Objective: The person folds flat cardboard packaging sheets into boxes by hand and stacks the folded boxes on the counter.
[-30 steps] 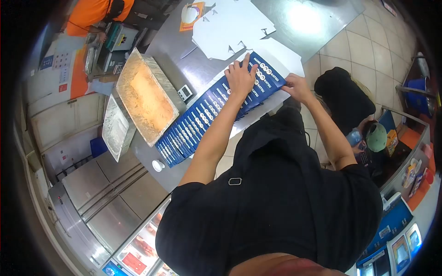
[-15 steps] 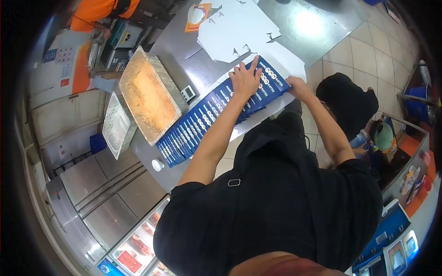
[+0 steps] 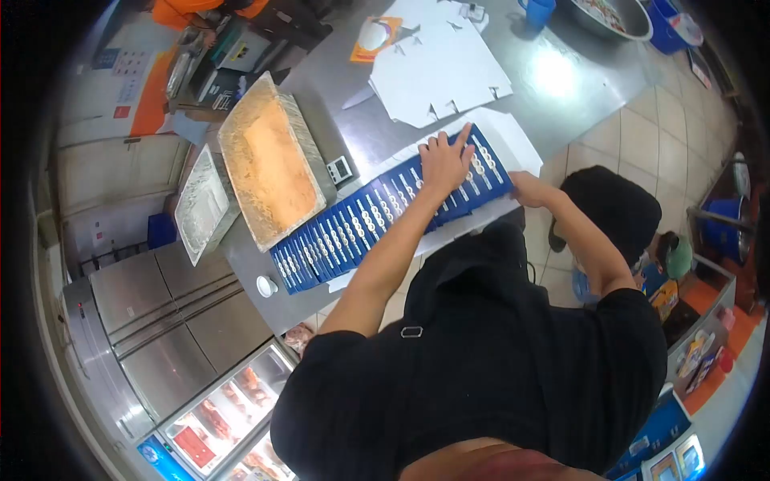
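Note:
A long row of overlapping blue printed sheets (image 3: 353, 228), lettered in white, runs diagonally along the near edge of the steel table. My left hand (image 3: 446, 164) rests on the upper part of the row with its fingers apart, the index finger stretched toward the top edge. At the right edge of the uppermost sheets, my right hand (image 3: 531, 190) has its fingers closed on the corner. White paper (image 3: 517, 140) lies beneath the row. Flat white cut-out cardboard (image 3: 441, 68) sits just beyond it.
Left of the row stand a deep tray of orange-brown crumbs (image 3: 277, 168) and a smaller metal tray (image 3: 204, 204). A small timer (image 3: 339, 169), a white cup (image 3: 266, 286), a blue mug (image 3: 537, 11) and a large metal bowl (image 3: 613, 18) are around. A person in black (image 3: 613, 212) is at the right.
The view has shifted, bringing the blue mug and metal bowl into sight. Both hands remain at the upper end of the row, with little change in their hold.

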Demonstrator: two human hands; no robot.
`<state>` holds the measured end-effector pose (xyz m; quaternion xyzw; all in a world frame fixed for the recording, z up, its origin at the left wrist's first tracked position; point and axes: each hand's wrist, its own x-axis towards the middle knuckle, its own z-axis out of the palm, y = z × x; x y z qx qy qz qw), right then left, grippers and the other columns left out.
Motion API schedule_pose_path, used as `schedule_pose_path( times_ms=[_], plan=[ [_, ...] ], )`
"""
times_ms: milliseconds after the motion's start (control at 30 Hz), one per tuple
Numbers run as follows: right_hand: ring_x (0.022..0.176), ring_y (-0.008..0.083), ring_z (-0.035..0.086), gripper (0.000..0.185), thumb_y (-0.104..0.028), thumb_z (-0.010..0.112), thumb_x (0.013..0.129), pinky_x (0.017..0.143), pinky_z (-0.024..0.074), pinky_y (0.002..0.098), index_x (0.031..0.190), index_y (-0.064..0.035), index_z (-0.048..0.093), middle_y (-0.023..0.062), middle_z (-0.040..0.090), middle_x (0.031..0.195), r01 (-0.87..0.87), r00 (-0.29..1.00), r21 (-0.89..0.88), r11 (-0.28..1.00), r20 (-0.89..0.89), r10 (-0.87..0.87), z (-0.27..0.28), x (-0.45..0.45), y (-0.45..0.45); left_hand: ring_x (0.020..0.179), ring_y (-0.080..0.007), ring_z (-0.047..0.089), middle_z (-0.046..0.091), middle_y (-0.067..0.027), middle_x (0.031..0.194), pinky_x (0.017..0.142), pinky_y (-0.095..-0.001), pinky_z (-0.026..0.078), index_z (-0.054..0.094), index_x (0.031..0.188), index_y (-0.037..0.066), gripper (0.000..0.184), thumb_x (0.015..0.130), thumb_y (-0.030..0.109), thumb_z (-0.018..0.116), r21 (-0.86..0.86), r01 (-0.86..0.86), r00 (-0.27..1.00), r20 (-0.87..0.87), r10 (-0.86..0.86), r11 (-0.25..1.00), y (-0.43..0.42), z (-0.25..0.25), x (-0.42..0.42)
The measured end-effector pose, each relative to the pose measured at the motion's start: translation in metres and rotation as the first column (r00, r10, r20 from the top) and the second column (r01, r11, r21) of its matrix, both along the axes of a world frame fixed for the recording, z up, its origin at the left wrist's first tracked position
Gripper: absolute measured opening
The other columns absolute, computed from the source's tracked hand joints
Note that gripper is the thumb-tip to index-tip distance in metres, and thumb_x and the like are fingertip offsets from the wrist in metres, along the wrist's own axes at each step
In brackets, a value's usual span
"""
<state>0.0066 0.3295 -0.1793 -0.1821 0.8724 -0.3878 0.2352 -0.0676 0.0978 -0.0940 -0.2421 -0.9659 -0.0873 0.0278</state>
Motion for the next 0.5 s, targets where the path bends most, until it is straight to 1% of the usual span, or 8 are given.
schedule_pose_path(
  times_ms=[33, 100, 133, 200, 233, 333, 433, 500],
  plan=[
    [0.096, 0.0357, 0.063, 0.027, -0.007, 0.064, 0.075, 0.084, 0.0499, 0.0416, 0.102, -0.005, 0.067, 0.0164, 0.068, 0.097, -0.111, 0.994, 0.23, 0.967, 0.025, 0.108, 0.02, -0.019, 0.007, 0.091, -0.0326, 0.053, 0.057, -0.0179, 0.105, 0.081, -0.0482, 0.036, 0.044, 0.143, 0.028, 0.05, 0.094, 0.041, 0.049, 0.022, 0.003, 1.0, 0.015, -0.004, 1.0, 0.0, 0.001, -0.001],
    [0.093, 0.0332, 0.064, 0.025, -0.013, 0.064, 0.078, 0.083, 0.0503, 0.0411, 0.101, -0.005, 0.068, 0.0151, 0.069, 0.095, -0.052, 0.993, 0.029, 0.998, 0.111, 0.048, 0.014, -0.076, 0.031, 0.107, -0.0319, 0.051, 0.057, -0.0163, 0.114, 0.093, -0.048, 0.032, 0.041, 0.144, 0.016, 0.055, 0.094, 0.038, 0.049, 0.188, 0.008, 0.995, 0.092, -0.026, 0.982, -0.005, -0.003, -0.004],
    [0.091, 0.034, 0.065, 0.021, -0.022, 0.064, 0.08, 0.081, 0.0509, 0.0418, 0.092, -0.0054, 0.07, 0.014, 0.07, 0.087, 0.326, 0.945, 0.019, 0.945, -0.026, -0.326, 0.009, -0.101, 0.025, 0.113, -0.0314, 0.049, 0.056, -0.0156, 0.119, 0.099, -0.0473, 0.029, 0.04, 0.144, 0.012, 0.056, 0.095, 0.036, 0.049, 0.314, 0.005, 0.993, 0.111, -0.042, 0.949, -0.008, -0.008, -0.005],
    [0.092, 0.0356, 0.065, 0.038, -0.031, 0.069, 0.082, 0.082, 0.0509, 0.0402, 0.108, -0.0039, 0.066, 0.0181, 0.066, 0.1, 0.595, 0.732, -0.063, 0.802, -0.369, -0.572, -0.007, -0.16, 0.017, 0.118, -0.0303, 0.047, 0.055, -0.0152, 0.123, 0.103, -0.0461, 0.025, 0.039, 0.144, 0.009, 0.056, 0.095, 0.035, 0.048, 0.453, -0.034, 0.994, 0.111, -0.019, 0.891, -0.015, -0.006, -0.005],
    [0.105, 0.0375, 0.06, 0.055, -0.041, 0.071, 0.08, 0.088, 0.0484, 0.0454, 0.118, -0.0032, 0.06, 0.0205, 0.059, 0.117, 0.707, 0.688, 0.002, 0.708, -0.234, -0.687, 0.016, -0.179, 0.003, 0.123, -0.0293, 0.044, 0.054, -0.0147, 0.127, 0.107, -0.0449, 0.021, 0.038, 0.144, 0.006, 0.056, 0.096, 0.034, 0.048, 0.578, -0.066, 0.993, 0.119, -0.005, 0.813, -0.021, -0.003, -0.004],
    [0.119, 0.0376, 0.05, 0.072, -0.055, 0.072, 0.075, 0.092, 0.0447, 0.051, 0.124, -0.0048, 0.057, 0.0203, 0.05, 0.129, 0.814, 0.578, 0.319, 0.485, -0.365, -0.73, 0.035, -0.222, -0.036, 0.121, -0.0281, 0.048, 0.056, -0.015, 0.125, 0.108, -0.0402, 0.024, 0.037, 0.144, 0.004, 0.054, 0.098, 0.031, 0.047, 0.659, -0.143, 0.986, 0.163, 0.046, 0.739, -0.045, 0.022, 0.012],
    [0.123, 0.0396, 0.041, 0.079, -0.059, 0.073, 0.071, 0.092, 0.042, 0.0549, 0.126, -0.0057, 0.055, 0.0185, 0.044, 0.132, 0.82, 0.554, 0.405, 0.404, -0.384, -0.739, 0.027, -0.233, -0.043, 0.114, -0.0239, 0.054, 0.061, -0.0137, 0.116, 0.103, -0.0352, 0.033, 0.037, 0.142, 0.001, 0.051, 0.099, 0.027, 0.046, 0.762, -0.319, 0.938, 0.34, 0.07, 0.564, -0.08, 0.04, 0.04],
    [0.119, 0.0382, 0.044, 0.076, -0.059, 0.074, 0.071, 0.09, 0.0429, 0.0534, 0.123, -0.0063, 0.056, 0.0179, 0.045, 0.129, 0.811, 0.569, 0.407, 0.42, -0.384, -0.727, 0.027, -0.232, -0.042, 0.109, -0.0216, 0.056, 0.062, -0.0125, 0.111, 0.1, -0.0332, 0.036, 0.036, 0.142, 0.0, 0.051, 0.1, 0.026, 0.046, 0.731, -0.337, 0.94, 0.301, 0.164, 0.593, -0.106, 0.052, 0.058]
  ],
)
